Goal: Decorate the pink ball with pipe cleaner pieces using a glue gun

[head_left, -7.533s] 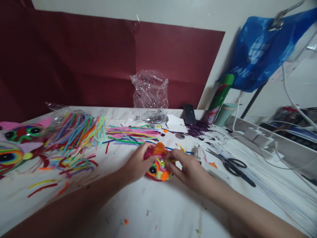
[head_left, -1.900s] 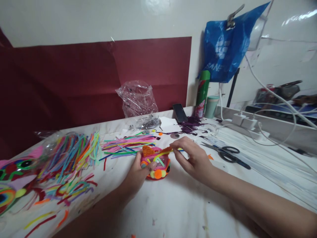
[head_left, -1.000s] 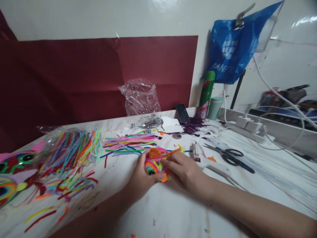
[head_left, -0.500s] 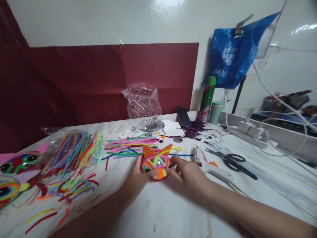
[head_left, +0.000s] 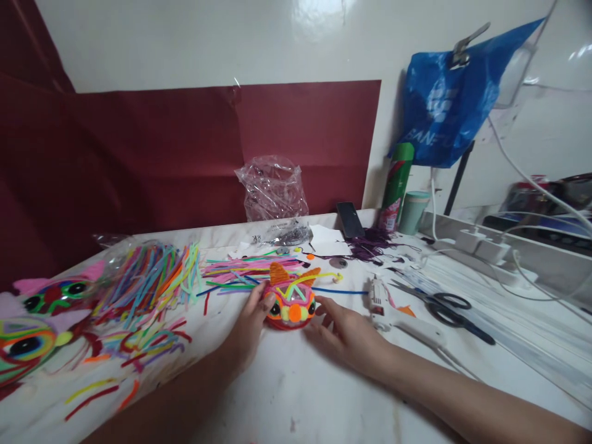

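Note:
A small round pipe-cleaner animal head (head_left: 290, 302), pink and red with orange ears, dark eyes and orange and yellow pompoms, stands upright on the white table (head_left: 324, 394) facing me. My left hand (head_left: 248, 327) steadies its left side with thumb and fingers curled against it. My right hand (head_left: 345, 330) lies just right of it, fingers stretched out and apart, fingertips at or near its lower right edge. A yellow pipe cleaner (head_left: 326, 275) sticks out from its top right.
Heaps of coloured pipe cleaners (head_left: 152, 283) lie to the left, with finished masks (head_left: 32, 320) at the far left. A white glue gun (head_left: 393, 311) and black scissors (head_left: 456, 307) lie right. Behind are a plastic bag (head_left: 274, 188), phone (head_left: 349, 220), spray can (head_left: 395, 185), cup (head_left: 411, 213).
The pipe-cleaner head has been turned upright to face me. My right hand has let go of it and spread flat beside it. The view has shifted a little left.

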Demonstrator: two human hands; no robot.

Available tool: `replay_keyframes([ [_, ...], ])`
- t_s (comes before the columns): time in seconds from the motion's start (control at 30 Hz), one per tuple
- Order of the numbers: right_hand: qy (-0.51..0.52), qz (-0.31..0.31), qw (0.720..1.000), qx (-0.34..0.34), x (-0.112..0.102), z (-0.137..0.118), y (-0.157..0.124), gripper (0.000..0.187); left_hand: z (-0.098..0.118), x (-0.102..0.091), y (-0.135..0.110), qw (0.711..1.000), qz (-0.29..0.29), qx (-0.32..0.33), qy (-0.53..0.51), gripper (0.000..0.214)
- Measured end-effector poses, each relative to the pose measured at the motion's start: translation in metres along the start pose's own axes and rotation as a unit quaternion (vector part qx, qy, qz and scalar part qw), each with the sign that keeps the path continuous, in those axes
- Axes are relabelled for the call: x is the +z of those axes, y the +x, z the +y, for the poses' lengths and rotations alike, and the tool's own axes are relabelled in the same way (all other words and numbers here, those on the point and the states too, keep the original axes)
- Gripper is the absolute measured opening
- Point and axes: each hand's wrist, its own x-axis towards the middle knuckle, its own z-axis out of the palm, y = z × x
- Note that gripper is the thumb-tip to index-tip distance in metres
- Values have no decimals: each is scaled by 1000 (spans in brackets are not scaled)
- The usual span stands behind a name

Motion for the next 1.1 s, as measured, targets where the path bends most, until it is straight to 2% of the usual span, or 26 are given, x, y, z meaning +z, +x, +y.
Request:
replay_keyframes([
  [0.17,10,6,1000,-29,0,-3,-1,36,1,2,-2,999,-2,21,25,65],
  [0.4,1,-1,999,-52,3,-6,-3,36,0,1,-1,998,-16,39,52,55],
  [0.77,0,13,1000,-17,4,-1,-1,31,-6,-3,0,986,-37,86,138,73],
  [1.1,-8,6,1000,-16,2,-3,-1,33,-12,-3,-1,994,13,57,88,63],
])
